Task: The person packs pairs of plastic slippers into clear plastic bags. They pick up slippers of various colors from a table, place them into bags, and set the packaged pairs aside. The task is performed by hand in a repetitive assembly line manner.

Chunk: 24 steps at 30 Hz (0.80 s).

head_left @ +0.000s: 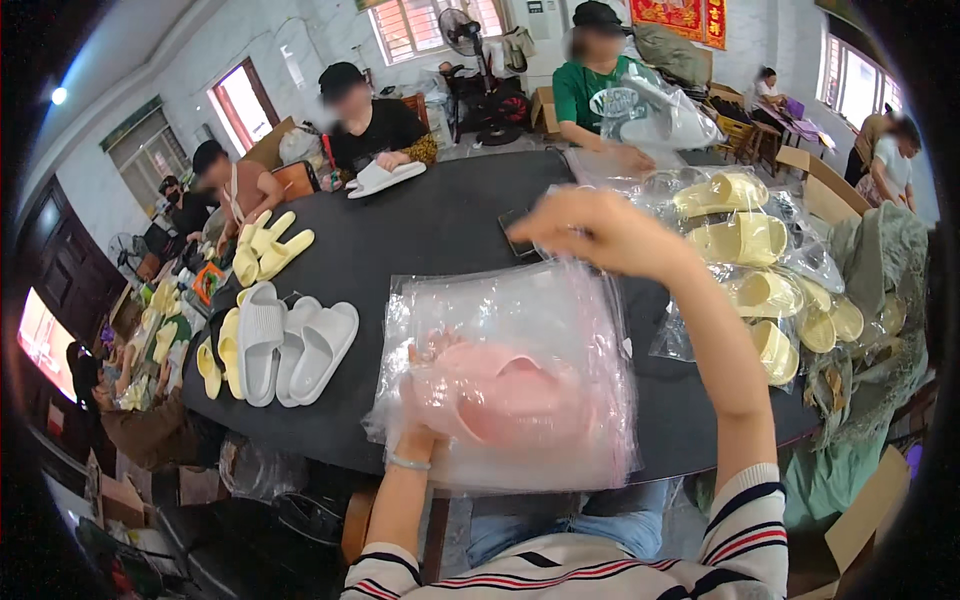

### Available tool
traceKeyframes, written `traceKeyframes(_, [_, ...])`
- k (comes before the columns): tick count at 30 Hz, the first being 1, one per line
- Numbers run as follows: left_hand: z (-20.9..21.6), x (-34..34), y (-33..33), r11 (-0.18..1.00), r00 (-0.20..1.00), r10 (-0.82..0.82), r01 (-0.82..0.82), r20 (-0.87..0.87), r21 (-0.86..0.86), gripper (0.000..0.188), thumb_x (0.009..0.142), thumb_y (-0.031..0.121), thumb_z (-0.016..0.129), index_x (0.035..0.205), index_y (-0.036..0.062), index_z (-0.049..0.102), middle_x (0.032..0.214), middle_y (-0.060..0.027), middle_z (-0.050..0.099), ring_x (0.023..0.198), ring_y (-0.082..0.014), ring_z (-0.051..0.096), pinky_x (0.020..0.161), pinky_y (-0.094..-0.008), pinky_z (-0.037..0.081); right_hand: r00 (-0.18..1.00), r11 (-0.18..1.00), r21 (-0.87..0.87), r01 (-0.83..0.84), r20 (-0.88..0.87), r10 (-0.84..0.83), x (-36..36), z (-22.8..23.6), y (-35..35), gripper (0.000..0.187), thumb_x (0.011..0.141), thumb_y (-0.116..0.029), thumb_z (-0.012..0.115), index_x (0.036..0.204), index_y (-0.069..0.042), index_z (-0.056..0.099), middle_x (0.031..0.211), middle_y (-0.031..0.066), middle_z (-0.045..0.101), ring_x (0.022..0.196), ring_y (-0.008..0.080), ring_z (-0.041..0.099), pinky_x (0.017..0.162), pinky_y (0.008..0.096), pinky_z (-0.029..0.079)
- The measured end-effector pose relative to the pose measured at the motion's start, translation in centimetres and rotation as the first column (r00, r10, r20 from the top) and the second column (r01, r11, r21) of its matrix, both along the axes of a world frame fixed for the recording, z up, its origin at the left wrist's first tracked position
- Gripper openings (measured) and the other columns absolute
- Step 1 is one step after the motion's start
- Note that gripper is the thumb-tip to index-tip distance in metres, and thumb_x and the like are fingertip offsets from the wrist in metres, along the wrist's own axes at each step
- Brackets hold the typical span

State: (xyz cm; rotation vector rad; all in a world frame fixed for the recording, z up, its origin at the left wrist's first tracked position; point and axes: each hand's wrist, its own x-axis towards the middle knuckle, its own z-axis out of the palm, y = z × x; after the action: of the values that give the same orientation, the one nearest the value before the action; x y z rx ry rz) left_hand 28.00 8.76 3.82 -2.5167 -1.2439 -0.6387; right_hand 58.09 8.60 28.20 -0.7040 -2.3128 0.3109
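A pair of pink slippers (500, 395) shows through a clear plastic bag (440, 300) with a pink edge, in front of me at the table's near side. My left hand (418, 405), with a bracelet at the wrist, grips the slippers from the left, its fingers partly veiled by plastic. Raised over the bag's far right corner is my right hand (605, 232), bent at the wrist and blurred; I cannot make out whether its fingers hold anything. Just beyond its fingertips lies a dark flat object (518, 232).
Grey slippers (315, 345) and yellow slippers (270, 245) lie on the black table (430, 215) to the left. Bagged yellow slippers (745, 240) pile up on the right. Across the table, one person handles a white slipper (385, 178), another a bagged pair (670, 120).
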Motion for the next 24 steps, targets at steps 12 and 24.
traceKeyframes(12, [-1.4, -1.5, -0.5, 0.94, 0.974, -0.028, 0.102, 0.223, -0.327, 0.048, 0.092, 0.031, 0.057, 0.129, 0.0028, 0.05, 0.123, -0.0137, 0.056, 0.119, -0.0219, 0.052, 0.1, -0.038, 0.042, 0.99, 0.76, -0.635, -0.143, -0.098, 0.104, 4.7, -16.3, -16.4, 0.026, 0.083, -0.013, 0.07, 0.106, -0.001, 0.069, 0.103, 0.0143, 0.069, 0.096, 0.0292, 0.066, 0.083, 0.0341, 0.052])
traceKeyframes(24, [-2.2, -3.4, -2.8, 0.867, 0.941, -0.043, 0.202, 0.335, -0.455, 0.048, 0.092, 0.031, 0.057, 0.129, 0.002, 0.05, 0.124, -0.0139, 0.056, 0.117, -0.0214, 0.053, 0.099, -0.0372, 0.042, 0.934, 0.938, -0.11, 0.328, -0.11, -0.339, -1.9, -16.4, -9.9, 0.112, 0.072, -0.024, 0.081, 0.149, 0.001, 0.003, 0.153, 0.0314, 0.003, 0.139, 0.0467, 0.019, 0.112, 0.0469, 0.027])
